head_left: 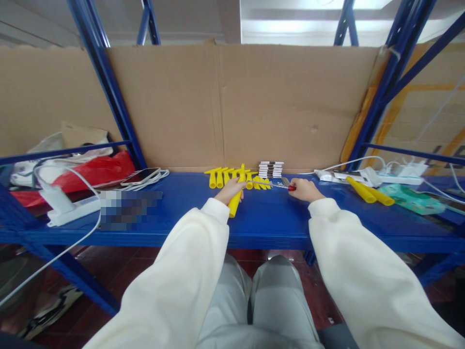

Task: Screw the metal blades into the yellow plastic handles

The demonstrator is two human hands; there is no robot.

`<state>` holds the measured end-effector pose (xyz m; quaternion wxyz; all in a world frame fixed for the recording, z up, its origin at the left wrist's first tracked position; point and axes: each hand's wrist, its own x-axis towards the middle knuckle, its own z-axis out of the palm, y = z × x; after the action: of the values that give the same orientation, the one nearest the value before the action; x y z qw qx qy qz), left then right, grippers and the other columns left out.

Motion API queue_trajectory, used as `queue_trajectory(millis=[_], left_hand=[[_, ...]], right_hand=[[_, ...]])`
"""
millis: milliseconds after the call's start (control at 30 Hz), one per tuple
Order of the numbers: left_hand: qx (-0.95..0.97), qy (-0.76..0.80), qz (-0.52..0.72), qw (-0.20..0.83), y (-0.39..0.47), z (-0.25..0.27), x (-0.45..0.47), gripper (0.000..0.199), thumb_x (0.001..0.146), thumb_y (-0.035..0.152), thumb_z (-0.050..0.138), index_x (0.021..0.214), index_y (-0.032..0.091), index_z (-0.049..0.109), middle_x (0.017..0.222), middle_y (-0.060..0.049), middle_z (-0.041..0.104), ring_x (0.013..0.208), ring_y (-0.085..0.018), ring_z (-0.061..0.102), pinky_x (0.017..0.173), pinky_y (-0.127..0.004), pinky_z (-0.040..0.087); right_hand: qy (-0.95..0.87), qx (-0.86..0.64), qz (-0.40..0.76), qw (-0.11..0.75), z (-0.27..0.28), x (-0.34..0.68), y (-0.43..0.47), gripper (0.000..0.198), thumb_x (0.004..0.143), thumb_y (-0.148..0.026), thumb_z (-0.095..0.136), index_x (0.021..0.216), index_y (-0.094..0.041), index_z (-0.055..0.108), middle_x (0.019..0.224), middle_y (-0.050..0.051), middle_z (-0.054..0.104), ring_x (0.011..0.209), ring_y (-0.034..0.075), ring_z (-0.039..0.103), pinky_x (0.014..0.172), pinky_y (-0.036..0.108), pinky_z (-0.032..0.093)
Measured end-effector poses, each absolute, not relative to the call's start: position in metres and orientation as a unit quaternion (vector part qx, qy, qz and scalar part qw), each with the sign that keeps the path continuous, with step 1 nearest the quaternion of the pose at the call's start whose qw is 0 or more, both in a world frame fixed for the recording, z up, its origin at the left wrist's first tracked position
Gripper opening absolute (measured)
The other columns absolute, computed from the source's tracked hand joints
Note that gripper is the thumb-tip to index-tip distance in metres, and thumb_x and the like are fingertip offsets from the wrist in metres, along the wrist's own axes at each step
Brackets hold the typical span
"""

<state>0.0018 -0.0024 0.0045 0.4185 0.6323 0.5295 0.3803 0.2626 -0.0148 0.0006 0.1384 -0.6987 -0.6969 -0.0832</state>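
My left hand (229,191) is closed around a yellow plastic tube-shaped piece (234,206), its wide end toward me and its narrow end pointing away. My right hand (304,190) grips a screwdriver (291,188) by its red handle. Its thin metal shaft points left to the yellow piece; whether the tip touches it, I cannot make out. Behind my left hand, several similar yellow pieces (220,179) stand in a row. Small yellow parts (262,184) lie between my hands, with a stack of white and dark blocks (271,169) behind them.
The blue shelf top (196,213) is backed by a cardboard sheet (290,106). At right lie two yellow tubes (366,193), a green packet (414,198) and white cables. On the left are a white power strip (78,211), a red bag (94,172) and blue uprights (109,82).
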Motion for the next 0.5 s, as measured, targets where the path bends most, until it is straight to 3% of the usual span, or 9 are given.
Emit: queue_trajectory(millis=[267, 500], left_hand=[[0.548, 0.54, 0.434, 0.469, 0.0048, 0.006, -0.0015, 0.003, 0.08, 0.018, 0.054, 0.077, 0.019, 0.055, 0.047, 0.004, 0.048, 0.04, -0.009, 0.045, 0.044, -0.019, 0.04], [0.527, 0.533, 0.432, 0.502, 0.0071, 0.0056, -0.0025, 0.01, 0.08, 0.019, 0.054, 0.07, 0.021, 0.053, 0.051, 0.002, 0.048, 0.042, -0.009, 0.044, 0.044, -0.02, 0.04]], right_hand=[[-0.73, -0.662, -0.069, 0.157, -0.0057, 0.2661, -0.0085, 0.009, 0.073, -0.022, 0.063, 0.081, -0.024, 0.066, 0.085, 0.003, 0.074, 0.084, 0.022, 0.068, 0.074, 0.03, 0.046], [-0.756, -0.63, -0.03, 0.178, -0.0077, 0.2682, -0.0068, 0.008, 0.072, -0.018, 0.062, 0.078, -0.022, 0.065, 0.079, 0.002, 0.072, 0.077, 0.019, 0.066, 0.07, 0.026, 0.046]])
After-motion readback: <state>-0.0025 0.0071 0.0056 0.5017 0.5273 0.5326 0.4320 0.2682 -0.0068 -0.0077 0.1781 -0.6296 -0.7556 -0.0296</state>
